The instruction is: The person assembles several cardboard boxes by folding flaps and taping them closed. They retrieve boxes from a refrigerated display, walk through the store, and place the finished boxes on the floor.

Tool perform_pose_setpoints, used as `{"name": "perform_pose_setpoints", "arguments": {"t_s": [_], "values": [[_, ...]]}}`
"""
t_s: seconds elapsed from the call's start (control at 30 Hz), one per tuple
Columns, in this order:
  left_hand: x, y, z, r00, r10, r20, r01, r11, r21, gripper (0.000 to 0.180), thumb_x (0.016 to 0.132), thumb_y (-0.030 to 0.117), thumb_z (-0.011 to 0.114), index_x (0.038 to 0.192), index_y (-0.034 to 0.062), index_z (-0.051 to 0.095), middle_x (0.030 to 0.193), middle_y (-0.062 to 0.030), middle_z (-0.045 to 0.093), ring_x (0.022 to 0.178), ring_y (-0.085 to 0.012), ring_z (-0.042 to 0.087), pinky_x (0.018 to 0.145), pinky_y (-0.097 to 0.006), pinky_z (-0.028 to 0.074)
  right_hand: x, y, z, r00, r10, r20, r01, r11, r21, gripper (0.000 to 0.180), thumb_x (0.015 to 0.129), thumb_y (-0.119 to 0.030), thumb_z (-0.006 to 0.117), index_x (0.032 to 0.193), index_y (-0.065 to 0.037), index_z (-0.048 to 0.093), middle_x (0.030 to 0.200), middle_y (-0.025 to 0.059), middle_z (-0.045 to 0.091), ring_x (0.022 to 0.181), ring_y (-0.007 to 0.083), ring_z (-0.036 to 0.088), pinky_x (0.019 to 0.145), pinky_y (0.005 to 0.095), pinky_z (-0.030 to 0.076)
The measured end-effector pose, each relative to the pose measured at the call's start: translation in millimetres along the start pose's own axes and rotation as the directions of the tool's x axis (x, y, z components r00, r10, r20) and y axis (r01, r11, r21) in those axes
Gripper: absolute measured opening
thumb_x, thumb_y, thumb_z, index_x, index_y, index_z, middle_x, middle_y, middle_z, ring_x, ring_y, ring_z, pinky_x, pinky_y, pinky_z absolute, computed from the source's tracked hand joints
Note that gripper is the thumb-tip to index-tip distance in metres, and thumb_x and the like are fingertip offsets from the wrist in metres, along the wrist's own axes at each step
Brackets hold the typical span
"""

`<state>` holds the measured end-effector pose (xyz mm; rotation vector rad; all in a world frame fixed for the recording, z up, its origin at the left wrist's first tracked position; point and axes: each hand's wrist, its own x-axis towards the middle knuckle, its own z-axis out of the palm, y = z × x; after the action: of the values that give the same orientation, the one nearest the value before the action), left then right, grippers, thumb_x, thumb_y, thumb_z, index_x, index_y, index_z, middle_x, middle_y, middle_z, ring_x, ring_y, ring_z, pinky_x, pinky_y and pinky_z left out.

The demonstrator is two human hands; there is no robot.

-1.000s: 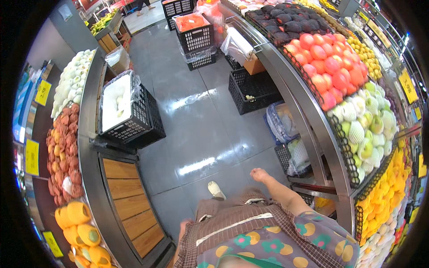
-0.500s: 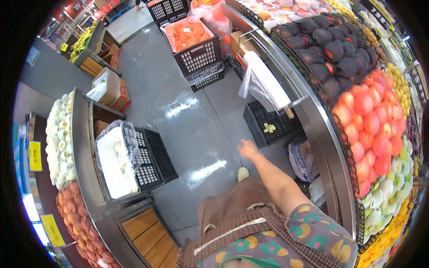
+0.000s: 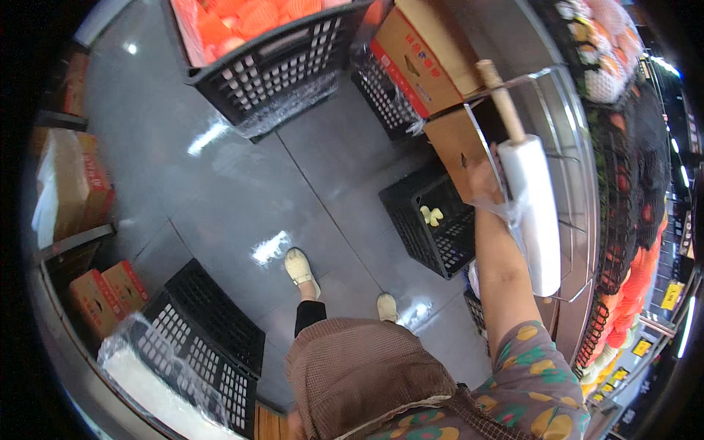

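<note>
My right arm stretches forward to a white roll of plastic bags [image 3: 534, 213] on a wooden rod in a wire rack [image 3: 583, 220]. My right hand [image 3: 482, 180] is beside the roll, in front of the brown flap of a cardboard box [image 3: 449, 147]. A loose, clear end of plastic [image 3: 506, 209] hangs from the roll across my wrist. The fingers are blurred and partly behind the rack wire, so their grip does not show. At the lower edge, a blurred sliver by the brown apron [image 3: 359, 374] may be my left hand [image 3: 295, 425]; its fingers are hidden.
A black crate [image 3: 433, 238] with pale green scraps stands below the rack. Ahead is a crate [image 3: 279, 70] of orange-wrapped fruit. Stacked black crates [image 3: 213, 323] and cardboard boxes [image 3: 106, 297] line the left. Netted fruit [image 3: 645, 147] fills the right-hand display.
I have stepped forward, and the crates ahead look nearer. My right hand has moved from over the floor up to the bag roll. The plastic now lies across my wrist.
</note>
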<state>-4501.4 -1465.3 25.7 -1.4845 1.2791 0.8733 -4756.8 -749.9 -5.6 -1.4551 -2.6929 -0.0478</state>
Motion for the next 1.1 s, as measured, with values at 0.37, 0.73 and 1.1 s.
{"name": "perform_pose_setpoints", "arguments": {"t_s": [0.37, 0.73, 1.1], "values": [[-40, 277, 145, 0.750, 0.514, 0.415, -0.660, 0.620, 0.425, 0.044, 0.094, 0.030, 0.057, 0.126, 0.0004, 0.053, 0.120, -0.0145, 0.059, 0.111, -0.0229, 0.055, 0.095, -0.032, 0.041, -176, -108, -38, 0.702, -0.590, 0.398, 0.494, 0.807, 0.324, 0.019, 0.078, -0.020, 0.060, 0.092, -0.007, 0.062, 0.081, 0.0150, 0.062, 0.065, 0.0342, 0.063, 0.058, 0.0446, 0.053], [8, 320, 229, 0.810, 0.447, 0.380, -0.357, 0.889, -0.287, 0.053, 0.099, 0.042, 0.041, 0.136, 0.0045, 0.043, 0.129, -0.0108, 0.053, 0.120, -0.0232, 0.048, 0.100, -0.037, 0.038, -252, -231, -102, 0.166, -0.623, 0.764, 0.138, 0.782, 0.608, 0.045, 0.081, -0.029, 0.058, 0.113, 0.001, 0.048, 0.111, 0.0225, 0.052, 0.087, 0.0430, 0.060, 0.075, 0.0499, 0.050], [14, 292, 234, 0.871, 0.338, 0.356, -0.163, 0.884, -0.438, 0.056, 0.098, 0.046, 0.039, 0.137, 0.0060, 0.041, 0.129, -0.0097, 0.052, 0.120, -0.0242, 0.048, 0.099, -0.039, 0.039, -214, -167, 36, 0.671, -0.291, 0.682, 0.037, 0.932, 0.361, 0.069, 0.088, -0.041, 0.058, 0.140, -0.001, 0.035, 0.147, 0.0276, 0.026, 0.137, 0.0436, 0.021, 0.112, 0.0541, 0.016]]}}
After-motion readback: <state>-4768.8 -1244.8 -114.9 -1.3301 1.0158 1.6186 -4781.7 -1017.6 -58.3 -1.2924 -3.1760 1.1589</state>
